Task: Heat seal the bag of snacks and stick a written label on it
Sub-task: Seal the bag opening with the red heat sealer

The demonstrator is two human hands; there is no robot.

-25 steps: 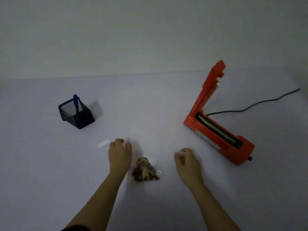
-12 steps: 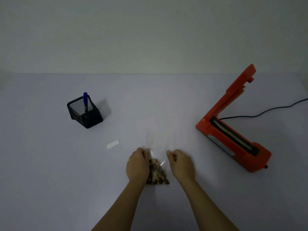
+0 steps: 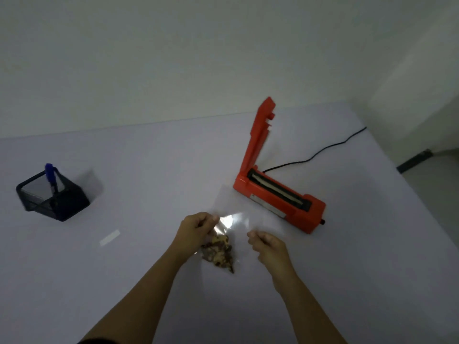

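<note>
Clear, glossy plastic bag point(image 3: 233, 219) pinched at its side edges by left hand point(image 3: 196, 229) and right hand point(image 3: 269, 244), over smooth pale surface point(image 3: 149, 170). Lumpy brown snacks point(image 3: 218, 252) bunched at bottom. Just beside: boxy orange sealer point(image 3: 280, 202), arm hinged up. Farther left, flat white label point(image 3: 109, 237).

Glossy and smooth, the clear thin plastic bag point(image 3: 234, 220) flashes a bright glare. The orange plastic heat sealer point(image 3: 314, 211) shows a soft sheen, the black wire-mesh pen holder point(image 3: 59, 202) looks matt, the pale smooth table point(image 3: 149, 165) matt too.
</note>
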